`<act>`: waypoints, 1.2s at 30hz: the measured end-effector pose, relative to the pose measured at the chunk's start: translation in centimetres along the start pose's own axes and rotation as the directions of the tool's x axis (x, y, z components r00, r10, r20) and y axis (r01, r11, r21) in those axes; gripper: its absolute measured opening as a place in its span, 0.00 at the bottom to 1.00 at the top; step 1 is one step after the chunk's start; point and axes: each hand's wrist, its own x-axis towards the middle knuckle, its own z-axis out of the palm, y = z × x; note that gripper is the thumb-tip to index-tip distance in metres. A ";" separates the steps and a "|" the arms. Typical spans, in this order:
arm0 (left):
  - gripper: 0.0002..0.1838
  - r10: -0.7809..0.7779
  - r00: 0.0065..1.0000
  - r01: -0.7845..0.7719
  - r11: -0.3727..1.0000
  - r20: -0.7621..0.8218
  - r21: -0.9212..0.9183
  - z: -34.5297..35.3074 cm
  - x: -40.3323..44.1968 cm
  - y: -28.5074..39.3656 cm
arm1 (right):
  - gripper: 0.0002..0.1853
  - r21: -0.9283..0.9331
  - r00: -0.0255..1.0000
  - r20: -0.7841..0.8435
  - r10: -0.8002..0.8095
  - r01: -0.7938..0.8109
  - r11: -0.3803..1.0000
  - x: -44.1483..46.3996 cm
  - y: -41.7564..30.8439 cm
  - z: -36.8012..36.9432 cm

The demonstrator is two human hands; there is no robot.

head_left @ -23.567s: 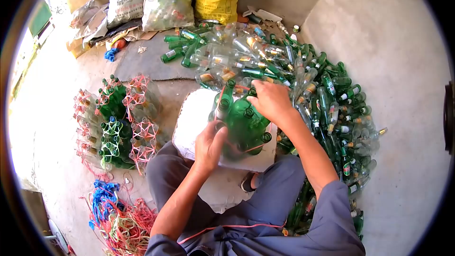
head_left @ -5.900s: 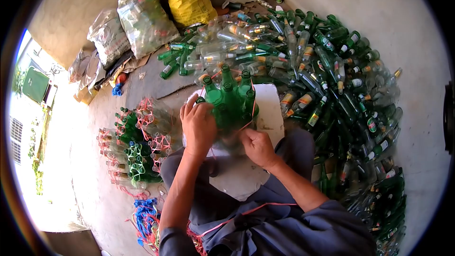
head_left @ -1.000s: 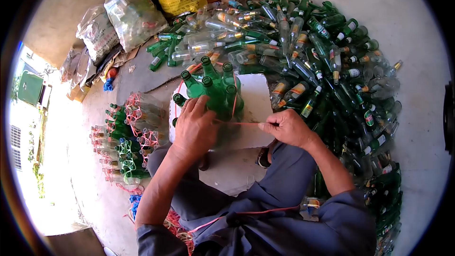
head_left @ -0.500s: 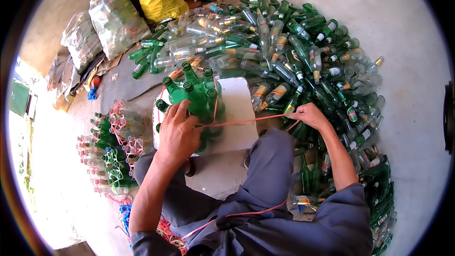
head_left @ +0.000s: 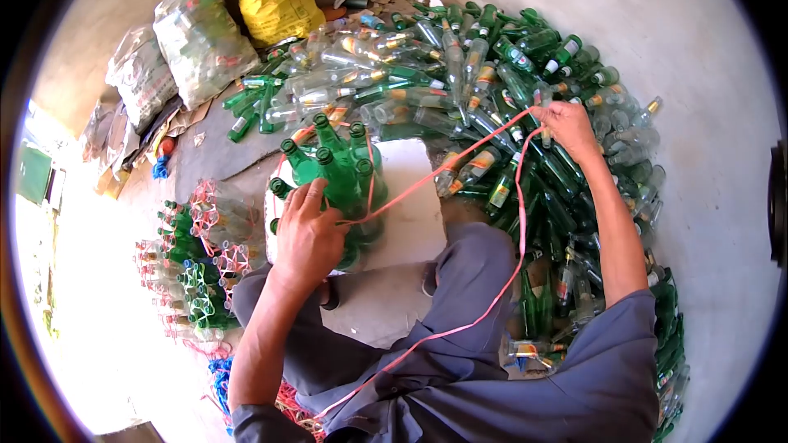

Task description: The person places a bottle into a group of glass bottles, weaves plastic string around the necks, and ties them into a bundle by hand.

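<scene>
Several green bottles point(head_left: 333, 172) stand upright in a cluster on a white board point(head_left: 410, 189) between the knees. My left hand point(head_left: 309, 234) is closed on the near side of the cluster, at the bottle necks, with the pink cord starting beside its fingers; what exactly the fingers grip is partly hidden. Up to the right, over the loose bottles, my right hand point(head_left: 560, 123) pinches the pink cord point(head_left: 443, 166). One length runs taut from there to the cluster, while another hangs down across the lap. Pink cord also loops around the bottle necks.
Loose bottles point(head_left: 566, 172) are heaped behind and right of the board. Tied bottle bundles point(head_left: 197, 258) stand at the left, with tangled cord point(head_left: 220, 377) below. A yellow sack point(head_left: 275, 0) and clear sacks point(head_left: 201, 45) lean against the back wall.
My right hand has moved outward and up from the cluster, drawing out a longer stretch of pink cord. My left hand stays at the bottles. The hanging cord has risen off the lap.
</scene>
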 end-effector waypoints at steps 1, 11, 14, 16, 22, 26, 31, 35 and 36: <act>0.09 -0.012 1.000 0.012 1.000 -0.001 -0.020 0.1 0.0 0.0 | 0.23 -0.041 1.000 -0.012 0.005 -0.006 0.999 -0.4 -0.2 0.4; 0.06 -0.058 0.998 0.056 0.984 -0.008 -0.167 0.6 -0.5 0.0 | 0.19 -0.279 0.822 0.535 0.193 -0.043 0.959 -7.5 6.6 6.8; 0.07 -0.064 0.998 0.062 0.983 -0.003 -0.174 0.6 -0.4 -0.1 | 0.18 -0.233 0.936 0.350 -0.015 0.102 0.967 -8.1 1.0 7.8; 0.07 -0.067 0.998 0.067 0.982 0.002 -0.176 0.5 -0.4 0.0 | 0.19 0.027 0.973 0.224 -0.048 0.043 0.999 -8.8 -3.7 9.9; 0.06 -0.051 0.999 0.048 0.987 -0.015 -0.155 0.8 -0.5 -0.1 | 0.21 0.313 0.877 0.290 -0.382 0.290 0.904 -14.0 -16.1 16.8; 0.06 -0.047 0.998 0.041 0.984 -0.032 -0.172 1.0 -0.6 -0.4 | 0.16 0.384 0.953 0.125 -0.275 0.209 0.900 -16.3 -17.0 20.4; 0.12 -0.086 0.995 0.075 0.976 -0.047 -0.205 0.6 -0.5 0.3 | 0.19 0.479 0.960 0.131 -0.248 0.157 0.863 -17.9 -16.0 20.6; 0.23 -0.142 0.989 0.130 0.965 -0.036 -0.228 1.1 -0.4 0.1 | 0.17 0.546 0.940 0.193 -0.281 0.134 0.827 -18.5 -16.6 20.7; 0.26 -0.155 0.987 0.143 0.962 -0.034 -0.231 1.1 -0.5 0.0 | 0.16 0.574 0.934 0.187 -0.306 0.149 0.805 -18.6 -16.9 20.8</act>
